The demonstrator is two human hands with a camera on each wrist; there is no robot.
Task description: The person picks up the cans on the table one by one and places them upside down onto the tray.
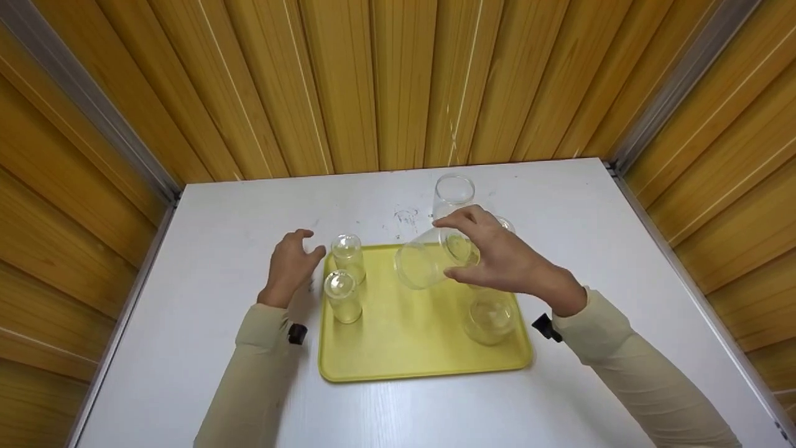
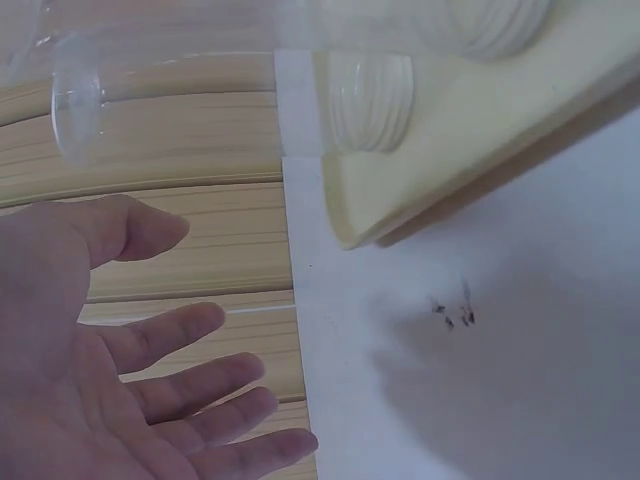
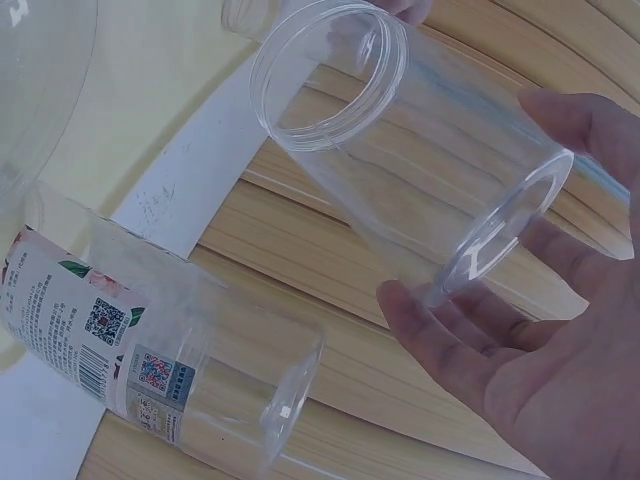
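My right hand (image 1: 504, 258) grips a clear plastic jar (image 3: 430, 190) around its base end, above the yellow tray (image 1: 404, 354). The jar is tilted, its threaded mouth towards the left. Just off the tray's left edge, my left hand (image 1: 289, 267) holds nothing, thumb apart from the loosely bent fingers. Close by, two narrow clear jars stand on the tray, a rear one (image 1: 347, 256) and a front one (image 1: 342, 298). A wider clear jar (image 1: 490, 320) sits at the tray's right front. In the right wrist view, a jar with a printed label (image 3: 90, 320) appears beside the held jar.
Behind the tray a clear jar (image 1: 453, 193) stands on the white table (image 1: 230, 224). Another clear rim (image 1: 507, 223) shows partly behind my right hand. Wood-look panels (image 1: 398, 81) enclose the table at the back and sides.
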